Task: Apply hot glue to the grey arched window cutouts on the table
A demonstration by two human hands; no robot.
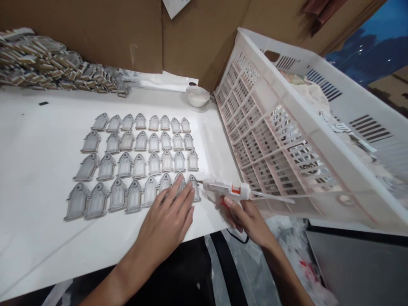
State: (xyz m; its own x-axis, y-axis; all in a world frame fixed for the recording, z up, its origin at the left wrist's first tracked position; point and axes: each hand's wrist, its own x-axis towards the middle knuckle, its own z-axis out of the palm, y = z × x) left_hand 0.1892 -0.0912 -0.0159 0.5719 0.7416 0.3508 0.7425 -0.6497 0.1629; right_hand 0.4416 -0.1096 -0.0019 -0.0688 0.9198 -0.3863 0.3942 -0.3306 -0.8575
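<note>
Several small grey arched window-shaped pieces lie in four rows on the white table. My left hand rests flat over the right part of the nearest row, fingers stretched out and touching pieces there. Some of those pieces are partly hidden under the fingers. In my right hand is a white hot glue gun, gripped by its handle, with a glue stick poking out of the back. Its nozzle points left, close to the last arched piece of the nearest row.
A tall white plastic crate holding loose material stands at the right. A small white bowl sits at the back beside it. Far left, a big heap of similar pieces lies against the cardboard wall.
</note>
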